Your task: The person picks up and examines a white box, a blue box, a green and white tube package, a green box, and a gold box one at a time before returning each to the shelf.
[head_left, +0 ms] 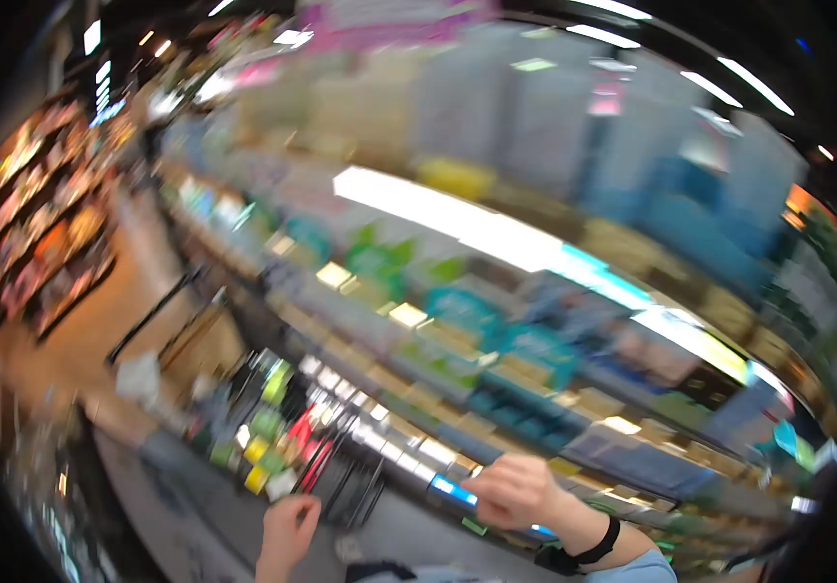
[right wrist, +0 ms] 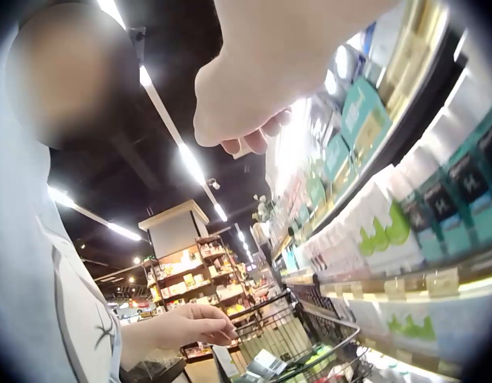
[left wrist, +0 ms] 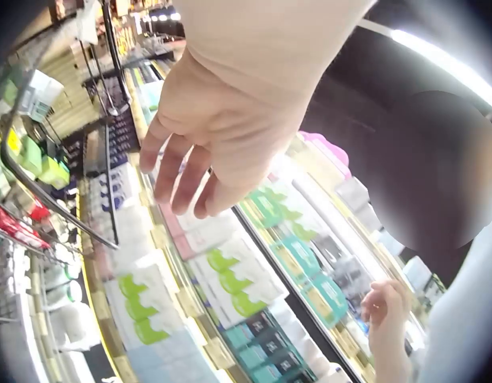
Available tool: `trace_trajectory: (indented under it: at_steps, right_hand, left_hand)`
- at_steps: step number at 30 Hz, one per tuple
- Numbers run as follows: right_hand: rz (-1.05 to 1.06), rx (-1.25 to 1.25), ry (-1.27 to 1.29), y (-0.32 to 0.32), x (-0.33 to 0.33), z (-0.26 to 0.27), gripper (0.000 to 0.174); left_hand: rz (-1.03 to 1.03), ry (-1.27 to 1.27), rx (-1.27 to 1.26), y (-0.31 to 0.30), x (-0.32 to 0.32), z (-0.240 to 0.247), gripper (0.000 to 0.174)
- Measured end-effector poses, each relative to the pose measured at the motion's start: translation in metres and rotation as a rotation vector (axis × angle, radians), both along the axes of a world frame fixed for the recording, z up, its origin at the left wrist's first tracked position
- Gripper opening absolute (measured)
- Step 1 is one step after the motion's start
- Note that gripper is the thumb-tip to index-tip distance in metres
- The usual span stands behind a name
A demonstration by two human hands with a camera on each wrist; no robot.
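In the head view my left hand (head_left: 290,530) is at the bottom, beside the wire cart (head_left: 350,481), fingers loosely curled and holding nothing. My right hand (head_left: 515,491), with a dark band at its wrist, hangs in front of the lower shelves, fingers bent loosely around nothing. The left wrist view shows the left hand (left wrist: 222,132) with relaxed, hanging fingers, apart from the packages with green prints (left wrist: 230,279) behind it. In the right wrist view the right hand (right wrist: 254,96) has its fingertips partly hidden behind the palm; teal packages (right wrist: 362,112) stand on the shelf beyond.
Long stocked shelves (head_left: 535,374) run along the right. The cart holds red, yellow and green goods (head_left: 263,452). An aisle floor (head_left: 141,277) stretches away at the left, past another display shelf (head_left: 49,228). The head view is blurred.
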State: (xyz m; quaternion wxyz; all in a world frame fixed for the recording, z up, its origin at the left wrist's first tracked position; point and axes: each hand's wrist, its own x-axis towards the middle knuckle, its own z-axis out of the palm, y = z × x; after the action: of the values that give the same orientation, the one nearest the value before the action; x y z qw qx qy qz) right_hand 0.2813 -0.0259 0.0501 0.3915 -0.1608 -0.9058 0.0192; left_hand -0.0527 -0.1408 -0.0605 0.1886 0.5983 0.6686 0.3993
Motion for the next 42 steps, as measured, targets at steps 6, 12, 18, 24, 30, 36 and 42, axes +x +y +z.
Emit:
trace_trajectory:
  at_steps: [6, 12, 18, 24, 30, 36, 42]
  right_hand:
    - [0.061, -0.292, -0.218, 0.028, -0.132, -0.054, 0.018]
    - [0.111, -0.54, -0.366, 0.046, -0.239, -0.122, 0.013]
    - [0.047, -0.656, -0.591, 0.066, -0.326, -0.193, 0.024]
    - [-0.166, -0.712, -0.984, 0.116, -0.411, -0.245, 0.057]
    - [-0.416, -0.757, -1.033, 0.152, -0.496, -0.318, 0.078]
    - [-0.487, -0.87, -1.007, 0.166, -0.511, -0.355, 0.084]
    - [-0.229, -1.355, -0.411, 0.171, -0.475, -0.255, 0.066]
  left_hand:
    - [0.137, -0.056, -0.134, -0.031, -0.089, -0.026, 0.02]
    - [0.294, -0.175, -0.261, -0.051, -0.157, -0.063, 0.025]
    - [0.331, -0.22, -0.362, -0.057, -0.217, -0.088, 0.03]
    - [0.324, -0.205, -0.36, -0.049, -0.254, -0.097, 0.031]
    - [0.359, -0.21, -0.416, -0.056, -0.262, -0.09, 0.031]
    - [0.43, -0.25, -0.429, -0.08, -0.259, -0.09, 0.031]
    - [0.349, -0.184, -0.26, -0.049, -0.255, -0.073, 0.039]
